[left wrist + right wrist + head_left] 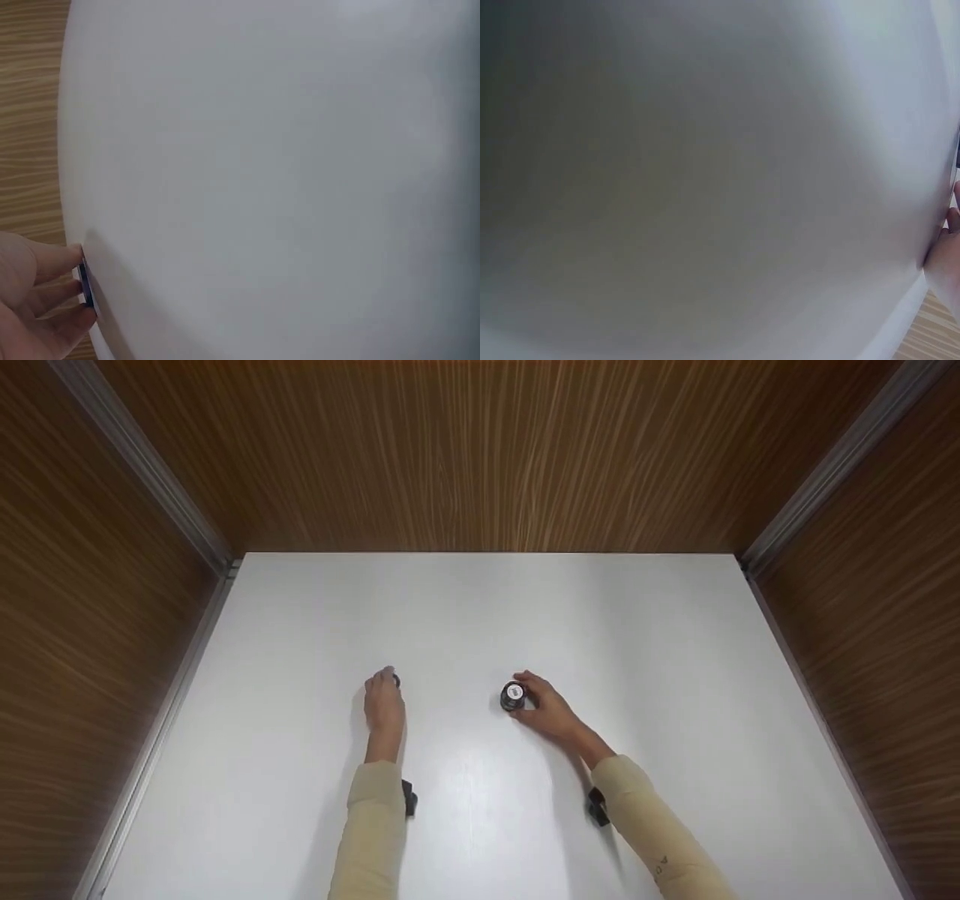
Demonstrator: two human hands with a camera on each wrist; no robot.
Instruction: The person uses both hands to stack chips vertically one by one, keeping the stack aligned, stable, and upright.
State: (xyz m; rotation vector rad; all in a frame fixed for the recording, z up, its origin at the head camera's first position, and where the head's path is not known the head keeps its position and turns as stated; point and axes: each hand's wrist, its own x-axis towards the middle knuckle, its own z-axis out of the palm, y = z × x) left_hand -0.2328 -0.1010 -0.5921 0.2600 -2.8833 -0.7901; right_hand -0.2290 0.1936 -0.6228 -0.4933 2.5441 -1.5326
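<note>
In the head view my right hand [550, 713] grips a small dark round container [513, 696] from its right side, thumb and fingers curled about it. A white round label shows on the container's top. To the left, my left hand [384, 703] pinches a small, thin, dark round piece [397, 681], mostly covered by the fingers. Seen from the left wrist, that piece is flat and dark blue, held on edge between thumb and fingers close to the table. Only part of the right hand [946, 259] appears at the right wrist view's edge, with a dark sliver above it.
Both hands work over a white table [465, 615]. Brown wood-grain panels stand behind it [480, 457] and along both sides, with grey metal strips at the corners. A dark device [409, 798] sits at the left sleeve, and another [598, 808] at the right.
</note>
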